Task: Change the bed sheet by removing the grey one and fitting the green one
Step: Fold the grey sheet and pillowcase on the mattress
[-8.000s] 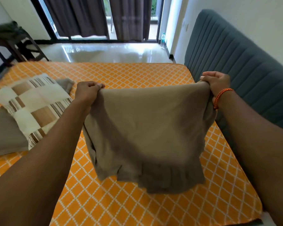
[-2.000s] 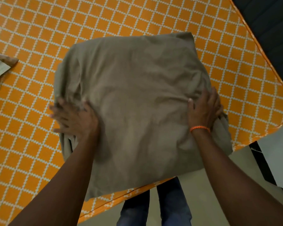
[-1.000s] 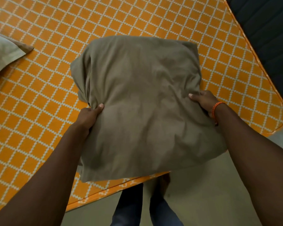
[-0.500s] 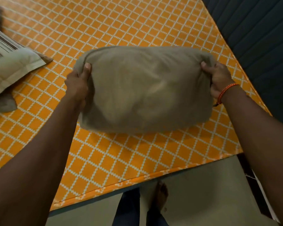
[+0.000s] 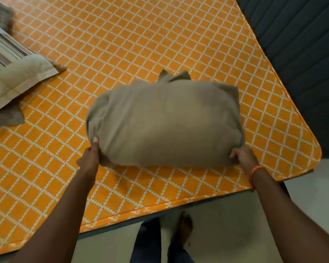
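Note:
A grey-brown sheet, folded into a thick bundle, lies on the bare orange diamond-patterned mattress near its front right corner. My left hand grips the bundle's near left corner, thumb on top. At the near right corner my right hand, with an orange thread on the wrist, holds the fabric. No green sheet shows in this view.
A checked and striped pillow rests on grey cloth at the left edge of the mattress. A dark padded headboard runs along the right side. My legs and a bare foot stand on the pale floor below the mattress edge.
The sheet was held up spread wide, then folded smaller on the mattress. In the last half second the bundle came down from mid-air onto the mattress, with my hands now at its near corners.

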Tool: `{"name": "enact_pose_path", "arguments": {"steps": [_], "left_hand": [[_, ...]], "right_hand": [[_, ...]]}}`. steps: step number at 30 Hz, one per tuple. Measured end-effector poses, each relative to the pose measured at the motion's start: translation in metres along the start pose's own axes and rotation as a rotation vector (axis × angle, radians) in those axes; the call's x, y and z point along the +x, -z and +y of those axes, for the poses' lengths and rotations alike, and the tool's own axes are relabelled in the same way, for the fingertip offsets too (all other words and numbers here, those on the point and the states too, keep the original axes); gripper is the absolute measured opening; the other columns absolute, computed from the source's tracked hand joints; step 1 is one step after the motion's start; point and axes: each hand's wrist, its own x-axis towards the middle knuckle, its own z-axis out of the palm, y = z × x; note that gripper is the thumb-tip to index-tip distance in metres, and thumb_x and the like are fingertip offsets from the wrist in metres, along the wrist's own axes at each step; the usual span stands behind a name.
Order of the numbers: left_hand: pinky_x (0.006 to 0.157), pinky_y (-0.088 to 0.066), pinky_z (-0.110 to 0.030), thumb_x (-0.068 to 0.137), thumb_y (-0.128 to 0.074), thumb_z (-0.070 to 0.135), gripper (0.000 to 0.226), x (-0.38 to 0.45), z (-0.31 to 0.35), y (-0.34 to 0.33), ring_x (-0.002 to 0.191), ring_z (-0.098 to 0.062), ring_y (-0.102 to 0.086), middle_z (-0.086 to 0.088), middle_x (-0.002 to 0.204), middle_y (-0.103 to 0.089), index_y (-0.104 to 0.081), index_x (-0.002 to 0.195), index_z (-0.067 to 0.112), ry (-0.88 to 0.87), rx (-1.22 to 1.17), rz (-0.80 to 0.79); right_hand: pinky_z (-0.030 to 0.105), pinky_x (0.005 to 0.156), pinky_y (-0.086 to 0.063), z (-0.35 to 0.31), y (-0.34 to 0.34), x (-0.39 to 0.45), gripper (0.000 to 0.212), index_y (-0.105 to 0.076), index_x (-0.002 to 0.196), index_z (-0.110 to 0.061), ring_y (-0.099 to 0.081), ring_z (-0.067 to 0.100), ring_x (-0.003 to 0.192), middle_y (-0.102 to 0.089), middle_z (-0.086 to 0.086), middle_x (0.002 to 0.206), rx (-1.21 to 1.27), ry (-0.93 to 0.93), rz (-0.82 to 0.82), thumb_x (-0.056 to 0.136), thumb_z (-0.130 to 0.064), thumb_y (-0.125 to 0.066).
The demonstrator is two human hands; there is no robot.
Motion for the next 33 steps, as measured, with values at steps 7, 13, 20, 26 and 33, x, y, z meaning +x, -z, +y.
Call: {"name": "enact_pose_path", "arguments": {"steps": [7,13,20,26,33], "left_hand": [[0.113,-0.034,-0.059,0.099,-0.046,0.066,0.052,0.002,0.01,-0.011,0.127,-0.04,-0.053,-0.013,0.129,-0.066,-0.06,0.12,0.021,-0.08,0.05,0.402],[0.107,-0.035,-0.054,0.098,-0.049,0.053,0.052,0.011,0.074,-0.023,0.132,-0.037,-0.047,-0.011,0.139,-0.056,-0.056,0.137,0.019,-0.501,0.304,0.518],[0.116,-0.028,-0.055,0.102,-0.048,0.048,0.037,0.022,0.131,-0.083,0.139,-0.03,-0.043,0.001,0.143,-0.055,-0.059,0.132,0.031,-1.072,0.723,0.261],[0.12,-0.022,-0.056,0.103,-0.037,0.063,0.057,0.045,0.168,-0.146,0.147,-0.027,-0.038,0.003,0.153,-0.053,-0.049,0.148,0.03,-1.164,0.963,-0.05],[0.11,-0.029,-0.065,0.088,-0.043,0.086,0.069,0.083,0.191,-0.191,0.142,-0.03,-0.037,-0.005,0.144,-0.049,-0.054,0.136,0.038,-0.98,1.282,-0.316]], "right_hand": [[0.038,0.068,-0.035,-0.007,-0.019,0.017,0.017,-0.059,0.078,0.001,-0.051,0.032,0.084,-0.06,0.021,0.095,-0.091,-0.183,0.104,0.071,-0.014,-0.062],[0.037,0.086,-0.04,-0.05,-0.023,0.029,0.043,-0.056,0.133,-0.015,-0.057,0.03,0.113,-0.06,0.008,0.127,0.032,0.166,0.479,0.096,-0.037,-0.055],[0.055,0.113,-0.038,-0.107,-0.078,0.061,0.067,-0.047,0.143,-0.034,-0.037,0.032,0.143,-0.039,0.006,0.155,-0.694,0.798,0.361,0.08,-0.051,-0.059],[0.061,0.118,-0.02,-0.137,-0.101,0.107,0.104,-0.012,0.162,-0.043,-0.017,0.029,0.156,-0.012,-0.004,0.172,-1.108,0.621,-0.073,0.079,-0.081,-0.06],[0.055,0.106,-0.027,-0.142,-0.131,0.136,0.08,-0.02,0.16,-0.044,-0.046,0.034,0.135,-0.049,0.013,0.147,-1.366,0.688,-0.114,0.092,-0.065,-0.059]]}}
